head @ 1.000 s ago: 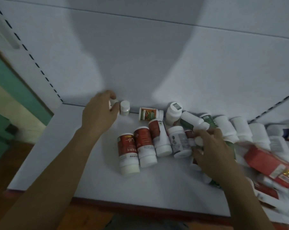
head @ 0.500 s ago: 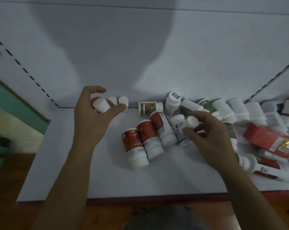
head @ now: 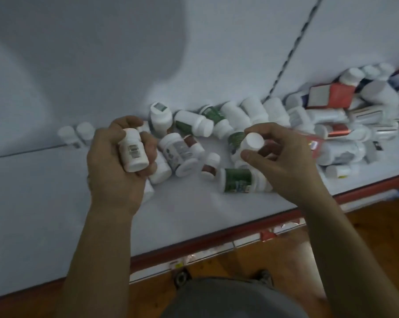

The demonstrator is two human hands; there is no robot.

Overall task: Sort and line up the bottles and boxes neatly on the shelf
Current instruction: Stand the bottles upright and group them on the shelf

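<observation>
My left hand (head: 116, 171) grips a small white bottle (head: 134, 152) with a barcode label, lifted above the white shelf (head: 56, 203). My right hand (head: 283, 159) pinches another white bottle (head: 251, 143) by its cap end, held over the pile. Two small white bottles (head: 76, 134) stand upright against the back wall at the left. Between my hands lie several bottles on their sides, among them a green-labelled bottle (head: 237, 180) and a grey-labelled bottle (head: 178, 154).
A heap of white bottles and red boxes (head: 331, 95) crowds the shelf's right end. The shelf's red front edge (head: 217, 237) runs diagonally below my hands. A slotted upright (head: 290, 49) crosses the back wall. Wooden floor lies beneath.
The view has swung to the right and down. My left hand has drawn its bottle back from the wall and turned it label-up. My right hand has lifted its bottle off the pile.
</observation>
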